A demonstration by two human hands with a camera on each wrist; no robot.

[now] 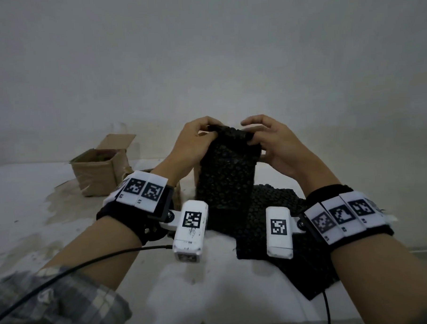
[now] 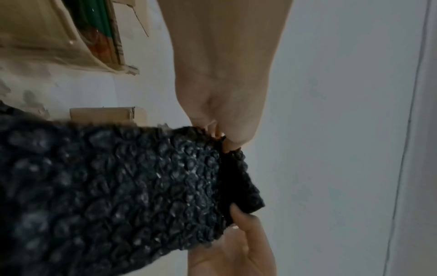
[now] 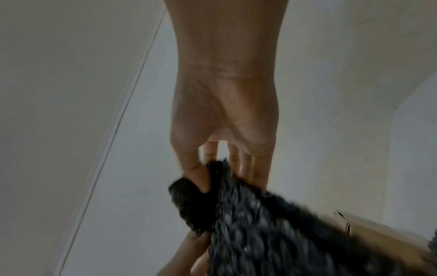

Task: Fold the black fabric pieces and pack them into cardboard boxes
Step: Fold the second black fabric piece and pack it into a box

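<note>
Two hands are holding up one black fabric piece (image 1: 228,171) by its top edge, w/ the rest hanging down in front of the person. Left hand (image 1: 194,143) is pinching the top left corner, thumb and fingers curled tight on it. Right hand (image 1: 272,142) is pinching the top right corner, thumb pressing the folded-over edge, other fingers spread looser. A second fabric piece (image 1: 279,232) is lying flat on the white table (image 1: 26,206), just below the held one. An open cardboard box (image 1: 98,171) is sitting left of the held piece.
</note>
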